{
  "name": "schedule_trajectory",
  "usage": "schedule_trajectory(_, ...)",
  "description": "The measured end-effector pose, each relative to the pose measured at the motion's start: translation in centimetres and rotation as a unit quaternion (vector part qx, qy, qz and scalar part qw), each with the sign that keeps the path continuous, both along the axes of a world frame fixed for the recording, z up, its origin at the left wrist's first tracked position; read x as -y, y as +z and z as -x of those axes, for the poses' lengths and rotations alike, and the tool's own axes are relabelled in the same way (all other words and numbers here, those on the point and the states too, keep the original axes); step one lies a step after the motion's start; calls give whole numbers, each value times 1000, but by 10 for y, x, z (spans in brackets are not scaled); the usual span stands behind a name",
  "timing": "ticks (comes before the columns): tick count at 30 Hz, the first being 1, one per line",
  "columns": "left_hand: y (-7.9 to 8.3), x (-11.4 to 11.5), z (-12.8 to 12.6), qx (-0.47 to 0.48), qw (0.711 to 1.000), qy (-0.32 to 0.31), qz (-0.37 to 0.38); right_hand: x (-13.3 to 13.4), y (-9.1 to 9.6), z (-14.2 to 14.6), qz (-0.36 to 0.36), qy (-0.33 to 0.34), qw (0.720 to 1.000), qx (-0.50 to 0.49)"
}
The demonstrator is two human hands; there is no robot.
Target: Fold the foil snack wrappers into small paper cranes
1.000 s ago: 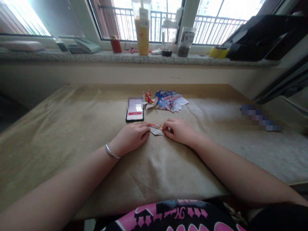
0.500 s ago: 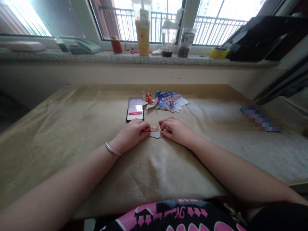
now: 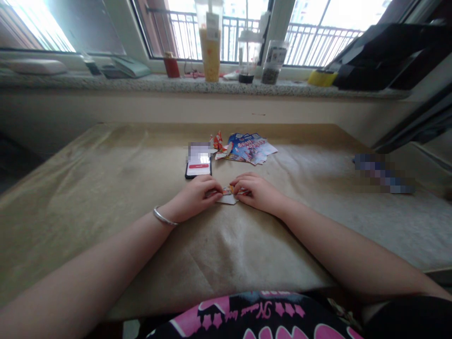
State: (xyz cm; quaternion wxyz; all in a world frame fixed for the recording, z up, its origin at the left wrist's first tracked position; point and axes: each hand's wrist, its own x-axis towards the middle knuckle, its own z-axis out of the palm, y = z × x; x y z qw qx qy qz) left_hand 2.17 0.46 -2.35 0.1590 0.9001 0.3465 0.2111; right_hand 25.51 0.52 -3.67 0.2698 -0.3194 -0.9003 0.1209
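A small folded piece of printed paper, white underneath with orange print on top, lies on the brown-paper-covered table. My left hand pinches its left end with the fingertips. My right hand presses and pinches its right end. The two hands nearly meet over the paper, so most of it is hidden. A silver bangle circles my left wrist.
A phone with a lit screen lies just beyond my left hand. Behind it sit a folded red-and-white paper figure and a stack of blue printed sheets. Cups and jars stand on the windowsill. A blurred object rests at the right.
Both hands have closed in toward each other over the small paper, folding it narrower; less of the paper shows than a second ago.
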Motion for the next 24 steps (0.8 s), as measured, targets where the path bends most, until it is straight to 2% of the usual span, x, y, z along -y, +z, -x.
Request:
schedule_trajectory(6, 0, 6, -3, -79, 993, 63, -67, -1, -1, 0, 24, 1, 999, -22)
schedule_trajectory(10, 0, 5, -3, -80, 993, 29, -79, 1, 1, 1, 47, -6, 999, -24)
schedule_trajectory(14, 0, 2, -3, -48, 997, -1, -59, 3, 3, 2, 39, -5, 999, -19)
schedule_trajectory(24, -2, 0, -1, 39, 999, 7, 24, 0, 2, 1, 51, 9, 998, -20)
